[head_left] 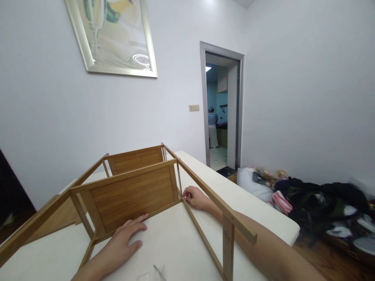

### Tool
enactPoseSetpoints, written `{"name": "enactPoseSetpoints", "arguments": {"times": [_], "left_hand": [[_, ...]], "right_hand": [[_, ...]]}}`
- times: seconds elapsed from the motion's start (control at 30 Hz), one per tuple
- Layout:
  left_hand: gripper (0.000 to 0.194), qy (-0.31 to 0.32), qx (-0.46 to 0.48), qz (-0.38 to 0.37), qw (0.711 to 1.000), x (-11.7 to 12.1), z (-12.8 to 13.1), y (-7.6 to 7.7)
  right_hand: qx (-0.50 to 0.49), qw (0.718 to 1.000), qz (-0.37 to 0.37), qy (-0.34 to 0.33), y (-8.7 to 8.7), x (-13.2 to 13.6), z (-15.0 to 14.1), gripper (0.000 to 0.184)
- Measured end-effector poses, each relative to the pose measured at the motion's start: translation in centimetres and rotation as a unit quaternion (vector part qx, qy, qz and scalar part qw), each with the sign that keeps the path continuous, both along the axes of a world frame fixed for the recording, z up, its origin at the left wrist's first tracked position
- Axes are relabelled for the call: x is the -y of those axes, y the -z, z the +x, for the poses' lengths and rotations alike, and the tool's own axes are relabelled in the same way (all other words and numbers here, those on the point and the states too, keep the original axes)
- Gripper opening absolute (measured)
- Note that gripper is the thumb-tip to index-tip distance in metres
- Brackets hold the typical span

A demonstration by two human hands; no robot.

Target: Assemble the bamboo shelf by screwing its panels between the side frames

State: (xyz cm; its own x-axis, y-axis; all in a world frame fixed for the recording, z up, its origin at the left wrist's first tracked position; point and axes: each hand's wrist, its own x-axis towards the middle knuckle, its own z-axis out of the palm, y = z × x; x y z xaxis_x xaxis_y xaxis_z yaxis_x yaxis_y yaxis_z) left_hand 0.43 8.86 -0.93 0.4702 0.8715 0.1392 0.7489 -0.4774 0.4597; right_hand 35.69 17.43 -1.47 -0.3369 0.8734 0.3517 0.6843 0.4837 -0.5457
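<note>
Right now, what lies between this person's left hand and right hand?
In the head view, the lower edge of the wooden panel runs between the left hand and the right hand, with bare white tabletop in front of it.

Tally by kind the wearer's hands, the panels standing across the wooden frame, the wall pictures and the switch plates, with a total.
Hands: 2 (left hand, right hand)
Panels: 2 (near panel, far panel)
Picture: 1
Switch plate: 1
Total: 6

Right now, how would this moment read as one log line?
Wooden frame: on white table | left hand: near base of wooden panel | right hand: curled beside frame joint
</note>
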Motion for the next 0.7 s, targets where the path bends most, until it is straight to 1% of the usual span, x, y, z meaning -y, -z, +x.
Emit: {"name": "enactPoseSetpoints", "arguments": {"times": [0.17,0.4,0.53,0.7], "left_hand": [[0.032,0.002,0.005,0.006,1.000,-0.2,-0.2,0.1],[0.035,-0.007,-0.005,0.002,1.000,-0.3,-0.1,0.3],[0.038,-0.009,-0.013,-0.008,1.000,-0.3,0.2,0.0],[0.039,-0.005,-0.012,-0.025,1.000,-0.2,0.5,-0.5]], "right_hand": [[0.004,1.000,-0.009,-0.001,-0.2,0.1,-0.2,0.010],[-0.005,1.000,0.000,0.011,-0.6,0.7,-0.7,0.012],[-0.020,1.000,0.001,0.022,-0.9,1.2,-0.9,0.019],[-0.027,0.999,-0.001,0.036,-1.2,1.3,-1.1,0.016]]}}
